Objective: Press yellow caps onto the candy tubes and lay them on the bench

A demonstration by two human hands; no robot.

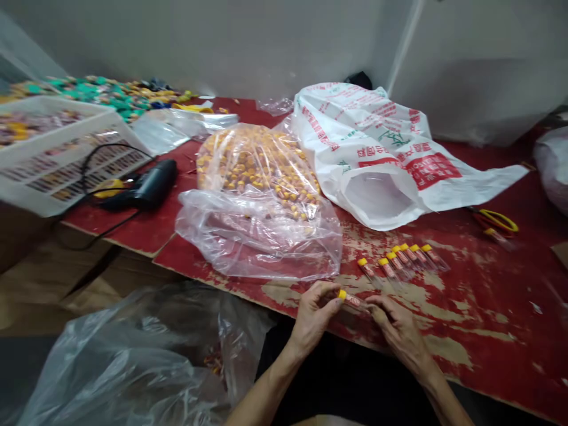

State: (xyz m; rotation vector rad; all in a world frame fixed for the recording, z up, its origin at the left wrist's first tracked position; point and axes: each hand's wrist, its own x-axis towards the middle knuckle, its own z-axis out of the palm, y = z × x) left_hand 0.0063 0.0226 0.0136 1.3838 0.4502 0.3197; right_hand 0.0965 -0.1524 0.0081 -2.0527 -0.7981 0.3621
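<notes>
On the left of the red tabletop (488,367) stands one white slatted crate (57,139) filled with small pieces too blurred to count; beyond it, on the far side, lies one heap of small green and yellow pieces (102,94), likewise past counting. Near and lower than the tabletop is one large clear sheet of plastic (133,361). Just right of the crate lies one black hair dryer (153,186) with its cord. Next comes one clear plastic bag (261,236), its far part bulging with many yellow-topped pieces.

At the near edge, the left hand (310,316) has its fingers gripping the capped end of one yellow-capped tube (352,300), while the right hand (402,328) pinches the tube's clear end. The tube lies crosswise between them, over the tabletop edge. It looks light, fairly stiff along the body, its clear covering probably slick; the cap seems the surest hold.

Farther off sits one white printed sack (368,130), its mouth facing near. Nearer lies a row of capped tubes (402,260): seven, the leftmost slightly apart. On the right is one yellow-handled cutting tool (499,219), with one more blurred, yellow-tipped piece (499,238) just beside it.
</notes>
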